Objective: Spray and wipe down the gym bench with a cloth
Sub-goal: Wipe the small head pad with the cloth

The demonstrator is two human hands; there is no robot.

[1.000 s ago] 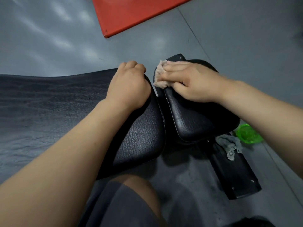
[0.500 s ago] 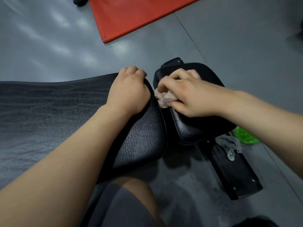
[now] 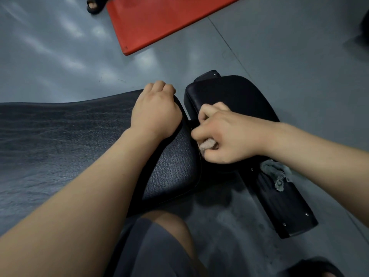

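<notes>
The black padded gym bench point(image 3: 65, 132) runs from the left edge to the centre. A smaller black seat pad point(image 3: 235, 92) sits just to its right, across a narrow gap. My left hand point(image 3: 155, 112) is a closed fist pressed on the end of the long pad, with nothing visible in it. My right hand point(image 3: 225, 136) is shut on a small beige cloth point(image 3: 206, 145) and presses it against the near left edge of the seat pad, by the gap. Most of the cloth is hidden under my fingers. No spray bottle is in sight.
A grey rag point(image 3: 276, 173) lies on the black base bar point(image 3: 283, 202) under my right forearm. A red mat point(image 3: 159, 19) lies on the grey floor at the top, with another person's sandalled foot point(image 3: 94, 5) beside it. My knee point(image 3: 167, 236) is below the bench.
My right hand has dragged the cloth from the far top of the seat pad down toward its near left edge. My left fist has stayed in place. The green object at the right is now hidden.
</notes>
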